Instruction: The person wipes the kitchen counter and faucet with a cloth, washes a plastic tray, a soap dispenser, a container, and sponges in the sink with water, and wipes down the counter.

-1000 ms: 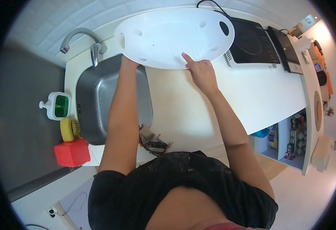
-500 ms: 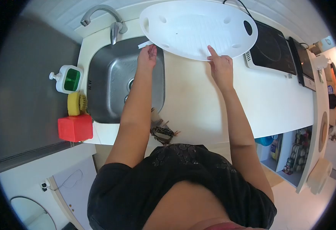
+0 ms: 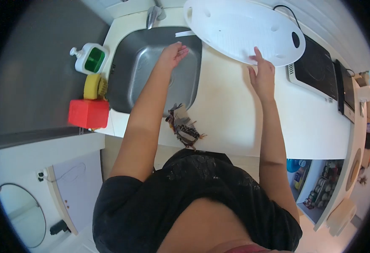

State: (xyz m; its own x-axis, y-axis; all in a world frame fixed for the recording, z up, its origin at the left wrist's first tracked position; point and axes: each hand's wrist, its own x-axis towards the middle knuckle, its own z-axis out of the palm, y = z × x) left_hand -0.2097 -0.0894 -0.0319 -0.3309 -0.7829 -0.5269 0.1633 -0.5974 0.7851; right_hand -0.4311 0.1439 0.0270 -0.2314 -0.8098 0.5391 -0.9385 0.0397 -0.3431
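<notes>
A white oval tray with a handle hole at each end lies at the back of the counter, its left end over the sink's corner. A narrow white strip pokes out beneath that end. My left hand hovers over the steel sink, a little below the strip and apart from it, fingers loosely spread and holding nothing. At the tray's front edge is my right hand, thumb and fingers apart. Its fingertips overlap the rim; whether they touch it I cannot tell.
Left of the sink stand a soap dispenser, a yellow sponge and a red box. A faucet is behind. On the right sits a black cooktop. A dark patterned, ragged-edged shape is near the counter's front.
My left hand has come away from the white strip. My right hand has drawn back slightly from the tray, its fingers spread wider. The camera view has shifted.
</notes>
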